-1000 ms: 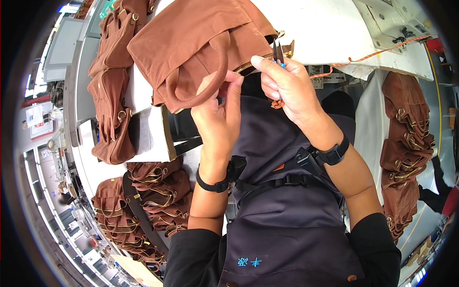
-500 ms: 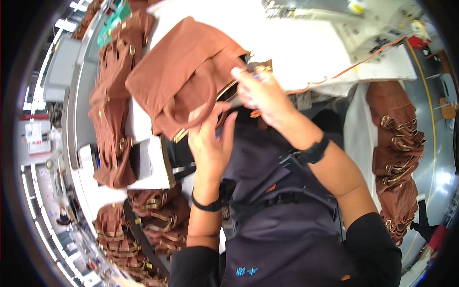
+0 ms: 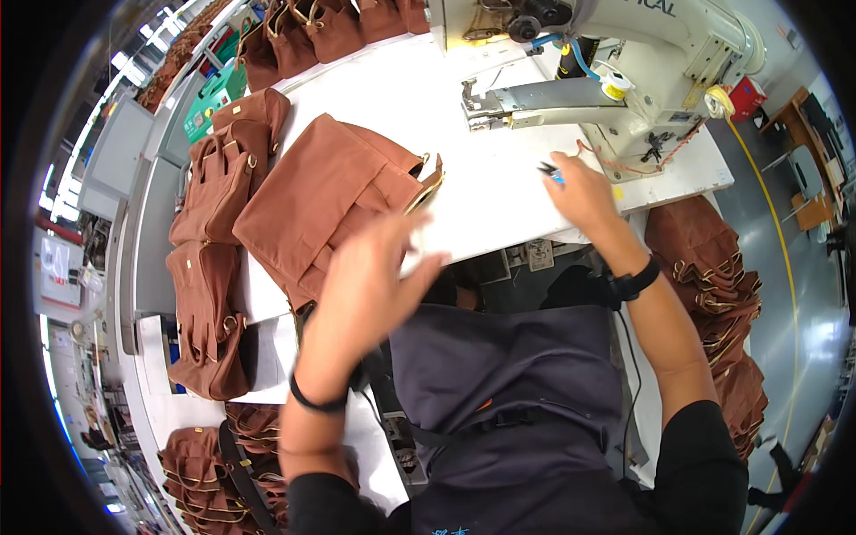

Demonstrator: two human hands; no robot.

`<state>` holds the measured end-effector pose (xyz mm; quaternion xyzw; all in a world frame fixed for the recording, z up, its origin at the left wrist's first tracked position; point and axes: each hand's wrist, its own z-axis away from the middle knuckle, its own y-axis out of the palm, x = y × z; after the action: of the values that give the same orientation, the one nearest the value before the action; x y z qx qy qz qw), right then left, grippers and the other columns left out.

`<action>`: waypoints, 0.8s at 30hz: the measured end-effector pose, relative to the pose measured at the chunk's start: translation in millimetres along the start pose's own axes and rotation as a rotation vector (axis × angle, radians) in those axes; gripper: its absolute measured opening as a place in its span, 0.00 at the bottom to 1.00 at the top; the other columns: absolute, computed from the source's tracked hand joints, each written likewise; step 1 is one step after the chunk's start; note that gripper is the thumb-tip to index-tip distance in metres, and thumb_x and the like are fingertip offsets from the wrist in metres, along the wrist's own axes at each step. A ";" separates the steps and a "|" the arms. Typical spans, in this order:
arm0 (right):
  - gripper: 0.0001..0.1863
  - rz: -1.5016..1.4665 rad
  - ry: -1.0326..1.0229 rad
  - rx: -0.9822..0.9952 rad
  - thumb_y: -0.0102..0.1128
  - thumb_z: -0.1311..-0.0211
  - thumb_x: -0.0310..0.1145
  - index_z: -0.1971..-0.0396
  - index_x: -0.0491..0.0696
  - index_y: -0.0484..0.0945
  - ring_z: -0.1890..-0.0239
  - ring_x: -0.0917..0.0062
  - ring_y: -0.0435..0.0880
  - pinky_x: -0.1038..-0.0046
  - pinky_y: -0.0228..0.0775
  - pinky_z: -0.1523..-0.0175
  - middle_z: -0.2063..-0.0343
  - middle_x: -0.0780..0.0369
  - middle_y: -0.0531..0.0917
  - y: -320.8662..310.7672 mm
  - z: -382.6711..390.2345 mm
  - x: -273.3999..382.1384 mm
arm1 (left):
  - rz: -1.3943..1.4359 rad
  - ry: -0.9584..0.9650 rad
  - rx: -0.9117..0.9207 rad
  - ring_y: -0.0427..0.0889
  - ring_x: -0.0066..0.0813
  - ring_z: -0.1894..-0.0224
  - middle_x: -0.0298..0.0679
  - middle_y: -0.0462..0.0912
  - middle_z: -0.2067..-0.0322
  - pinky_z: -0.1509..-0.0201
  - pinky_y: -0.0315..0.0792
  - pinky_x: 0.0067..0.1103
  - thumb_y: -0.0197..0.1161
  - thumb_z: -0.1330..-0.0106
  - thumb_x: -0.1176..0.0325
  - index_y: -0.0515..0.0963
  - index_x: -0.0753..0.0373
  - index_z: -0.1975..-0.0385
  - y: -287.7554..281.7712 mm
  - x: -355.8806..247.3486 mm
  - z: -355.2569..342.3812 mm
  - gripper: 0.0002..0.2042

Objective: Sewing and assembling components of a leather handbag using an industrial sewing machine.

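A brown bag (image 3: 308,196) with a gold-coloured zip lies tilted on the white table (image 3: 374,98). My left hand (image 3: 370,276), smeared by motion, is over the bag's near right side with thumb and fingers apart; it seems to hold nothing. It hides part of the bag and its handle. Over the table to the right, apart from the bag, my right hand (image 3: 584,196) is closed round small thread snips (image 3: 553,173). Their dark tips and a blue part stick out past the fingers.
A sewing machine (image 3: 660,98) with a long arm (image 3: 562,96) stands at the back right, an orange thread (image 3: 624,167) beside it. Brown bags (image 3: 209,241) line the left edge; more bags (image 3: 334,27) stand at the back. Stacks hang low left and at right (image 3: 704,267).
My right hand has moved away from the bag to the right. My left hand has come off the handle toward me. The view has shifted, bringing in more of the sewing machine.
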<state>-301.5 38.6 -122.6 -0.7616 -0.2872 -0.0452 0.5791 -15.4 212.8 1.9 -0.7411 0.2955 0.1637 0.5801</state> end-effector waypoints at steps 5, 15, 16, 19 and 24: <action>0.14 0.037 -0.259 -0.263 0.66 0.32 0.37 0.52 0.48 0.84 0.58 0.54 0.88 0.55 0.80 0.52 0.58 0.54 0.87 17.4 -8.7 -47.7 | -0.044 0.112 0.208 0.80 0.27 0.67 0.44 0.83 0.67 0.61 0.78 0.28 0.81 0.39 0.58 0.80 0.70 0.45 3.9 40.1 -145.0 0.29; 0.11 -0.124 -0.200 -0.360 0.67 0.33 0.35 0.55 0.47 0.86 0.58 0.53 0.87 0.54 0.80 0.52 0.61 0.55 0.88 23.4 -9.7 -51.2 | 0.428 0.166 0.498 0.84 0.30 0.65 0.42 0.86 0.54 0.62 0.80 0.28 0.80 0.38 0.56 0.75 0.61 0.30 52.3 74.2 -222.5 0.36; 0.11 -0.138 -0.155 -0.338 0.68 0.34 0.34 0.55 0.47 0.86 0.59 0.53 0.87 0.54 0.80 0.52 0.61 0.55 0.87 23.0 -9.6 -50.2 | 0.471 0.194 0.499 0.84 0.27 0.64 0.39 0.88 0.54 0.58 0.81 0.26 0.79 0.36 0.53 0.73 0.59 0.28 57.2 76.6 -223.0 0.37; 0.11 -0.122 -0.105 -0.297 0.68 0.34 0.33 0.54 0.47 0.86 0.60 0.53 0.87 0.54 0.79 0.53 0.63 0.54 0.86 23.9 -7.0 -50.1 | 0.302 0.524 0.208 0.84 0.31 0.70 0.41 0.89 0.63 0.59 0.80 0.29 0.76 0.37 0.45 0.81 0.61 0.41 70.1 86.2 -222.4 0.31; 0.12 -0.084 -0.125 -0.258 0.68 0.33 0.33 0.53 0.46 0.86 0.60 0.52 0.86 0.55 0.79 0.53 0.64 0.53 0.85 19.6 -9.3 -47.5 | 0.295 0.254 0.363 0.90 0.48 0.66 0.51 0.90 0.70 0.57 0.81 0.36 0.73 0.40 0.36 0.89 0.66 0.64 73.7 99.3 -218.6 0.31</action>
<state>-328.9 8.6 -155.4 -0.8183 -0.3463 -0.0583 0.4551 -7.0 -32.2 -52.8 -0.5886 0.4953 0.0964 0.6316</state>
